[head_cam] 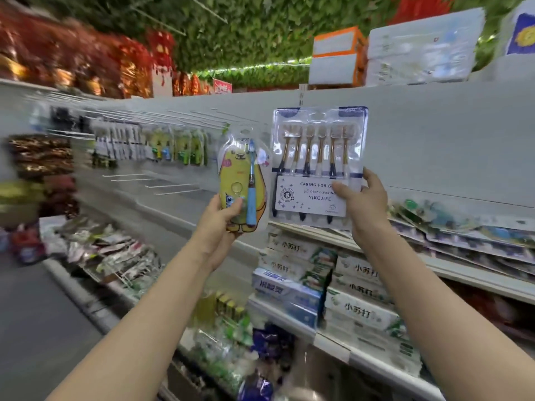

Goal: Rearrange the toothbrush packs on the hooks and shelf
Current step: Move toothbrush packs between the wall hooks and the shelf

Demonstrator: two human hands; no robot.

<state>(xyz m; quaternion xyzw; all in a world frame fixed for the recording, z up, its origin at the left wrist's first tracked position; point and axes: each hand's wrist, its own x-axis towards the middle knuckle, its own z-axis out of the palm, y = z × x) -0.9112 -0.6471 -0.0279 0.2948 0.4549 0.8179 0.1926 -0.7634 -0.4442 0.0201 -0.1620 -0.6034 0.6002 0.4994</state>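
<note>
My left hand (pixel 221 224) grips the bottom of a yellow cartoon toothbrush pack (pixel 241 180) with one blue brush, held upright before the grey back panel. My right hand (pixel 364 204) holds the lower right of a wide clear pack of several gold and black toothbrushes (pixel 317 157), thumb on its white label, raised against the panel. The two packs sit side by side, almost touching. More toothbrush packs (pixel 162 146) hang on hooks at the left. Bare wire hooks (pixel 170 185) jut out below them.
Toothpaste boxes (pixel 327 282) are stacked on the shelf below my hands. Flat packs (pixel 463 227) lie on the shelf at right. Bagged goods (pixel 115 256) fill the lower left shelf. Boxes (pixel 405 50) stand on top of the unit. The aisle floor is at left.
</note>
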